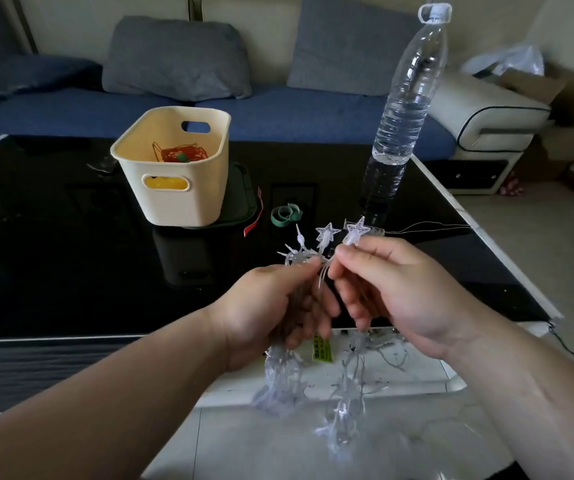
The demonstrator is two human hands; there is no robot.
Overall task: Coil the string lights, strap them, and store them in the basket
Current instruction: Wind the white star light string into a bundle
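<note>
A clear string of star-shaped lights (327,235) is bunched between both hands over the near edge of a black glass table (70,265). My left hand (271,306) grips the gathered loops, which hang below it with a yellow-green tag (323,348). My right hand (393,292) pinches one star at its base. A thin wire (431,226) runs off to the right across the table. The cream basket (174,168) stands at the back left, holding a red wire bundle (183,153). A green strap (285,214) lies curled on the table beyond my hands.
A tall clear water bottle (406,98) stands just behind my right hand. A red strip (256,220) lies beside the basket, which sits on a dark green mat (244,202). A blue sofa with grey cushions (174,57) is behind the table.
</note>
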